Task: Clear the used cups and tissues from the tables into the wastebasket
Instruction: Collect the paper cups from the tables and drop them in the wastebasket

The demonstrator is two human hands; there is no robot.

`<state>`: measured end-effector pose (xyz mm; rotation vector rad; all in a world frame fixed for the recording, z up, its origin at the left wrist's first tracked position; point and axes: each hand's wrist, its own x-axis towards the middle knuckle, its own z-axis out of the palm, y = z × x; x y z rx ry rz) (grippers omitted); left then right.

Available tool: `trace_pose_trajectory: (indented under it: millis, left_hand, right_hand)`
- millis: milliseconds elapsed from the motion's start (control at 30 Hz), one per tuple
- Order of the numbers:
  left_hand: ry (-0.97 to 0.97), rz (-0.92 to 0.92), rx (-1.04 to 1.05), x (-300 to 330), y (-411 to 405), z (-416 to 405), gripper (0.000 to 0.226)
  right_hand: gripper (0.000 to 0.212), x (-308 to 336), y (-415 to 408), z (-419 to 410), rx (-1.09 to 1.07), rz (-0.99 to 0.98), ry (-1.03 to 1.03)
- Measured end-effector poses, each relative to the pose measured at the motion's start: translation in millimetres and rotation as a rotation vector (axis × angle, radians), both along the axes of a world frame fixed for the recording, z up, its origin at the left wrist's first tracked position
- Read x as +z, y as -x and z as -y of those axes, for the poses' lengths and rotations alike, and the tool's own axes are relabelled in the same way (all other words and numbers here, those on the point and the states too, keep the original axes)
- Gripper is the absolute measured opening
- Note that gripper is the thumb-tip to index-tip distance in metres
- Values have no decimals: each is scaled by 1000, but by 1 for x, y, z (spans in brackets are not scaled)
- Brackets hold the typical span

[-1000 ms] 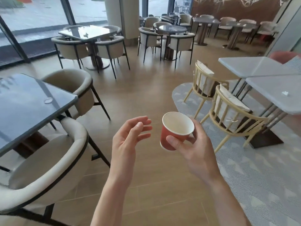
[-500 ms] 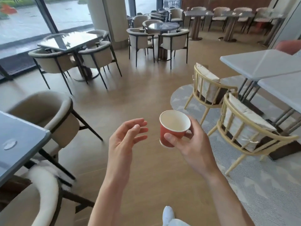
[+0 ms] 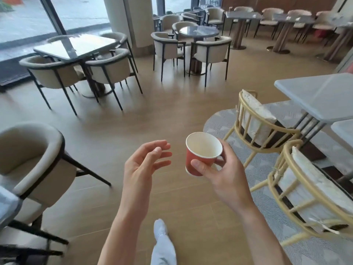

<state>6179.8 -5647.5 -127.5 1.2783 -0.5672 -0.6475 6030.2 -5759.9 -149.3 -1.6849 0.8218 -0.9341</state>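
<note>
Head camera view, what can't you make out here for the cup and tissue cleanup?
- Wastebasket: not in the head view at all.
- Red paper cup in the right hand: its bottom inside is out of sight, so any dregs are unknown.
- Far tables: too small and blurred to tell cups or tissues.
- Near grey table: cut off by the left edge.

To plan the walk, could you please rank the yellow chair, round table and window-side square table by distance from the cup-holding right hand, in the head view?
1. Yellow chair, just right of the right hand.
2. Round table, ahead.
3. Square table, far left by the window.
</note>
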Motion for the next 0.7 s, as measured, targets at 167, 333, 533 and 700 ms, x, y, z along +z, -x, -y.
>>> trace_pose_trajectory:
  millis: [167,333,533,700]
  left_hand:
    - [18,-23,5,-7,-77,86,19]
    - [44,-19,-33,12,-161,177,23]
    - [59,-32,-84,25,-229,276,23]
    - [24,-34,-135,14,-261,351,23]
  right_hand:
    - [67,-3,-79,81,-9,-13,21]
    - [69,20,-160,165,-43,-15,57]
    - [66,27,-222,247,-102,-13,50]
    - [64,18,-252,317,-154,-26,36]
